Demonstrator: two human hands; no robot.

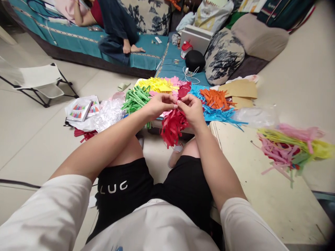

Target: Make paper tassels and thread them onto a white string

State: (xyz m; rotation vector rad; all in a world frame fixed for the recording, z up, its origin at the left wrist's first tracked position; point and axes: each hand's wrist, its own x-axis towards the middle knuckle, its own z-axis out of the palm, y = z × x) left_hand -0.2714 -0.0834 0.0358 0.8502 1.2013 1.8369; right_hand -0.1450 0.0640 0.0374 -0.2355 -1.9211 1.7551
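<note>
A red paper tassel (172,129) with fringed strips hangs down below my hands. My left hand (162,105) pinches at its top, thumb and fingertips together. My right hand (192,108) meets it from the other side, its thumb and index finger closed on the same top end. The exact spot they grip is small and partly hidden by the fingers. Behind my hands, bundles of fringed paper cover a low table: green (137,99), yellow (158,85), orange (216,99) and blue (218,114).
White fringe (111,113) and printed packets (81,109) lie at the left. Mixed-colour tassels (285,150) rest on a pale board (261,195) at my right. Beyond are a folding stool (39,76), a brown paper sheet (242,89) and a teal sofa (151,48) with a person lying on it.
</note>
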